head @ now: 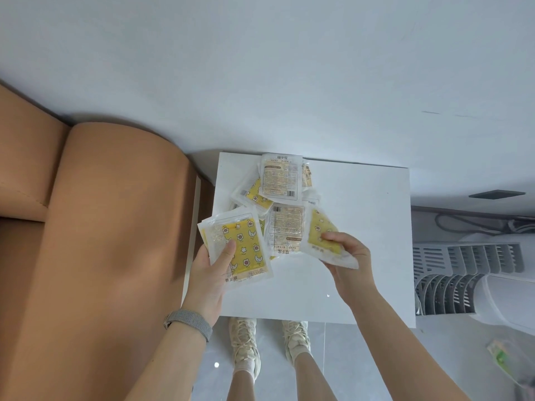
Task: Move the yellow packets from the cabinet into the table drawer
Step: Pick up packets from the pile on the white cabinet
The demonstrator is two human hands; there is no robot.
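Several yellow packets (279,180) lie in a loose pile on the back half of a white cabinet top (362,227). Some show a yellow star and flower print, others their pale printed backs. My left hand (214,267) holds a small stack of packets (246,247) over the top's left edge, thumb pressed on the front one. My right hand (347,256) pinches one more yellow packet (321,235) just right of the pile, lifted and tilted. No table drawer shows in the view.
A tan padded sofa (95,241) stands close against the cabinet's left side. A white slatted appliance (469,273) sits on the floor to the right, cables behind it. My feet in pale shoes (243,345) stand at the cabinet's front edge. A white wall lies behind.
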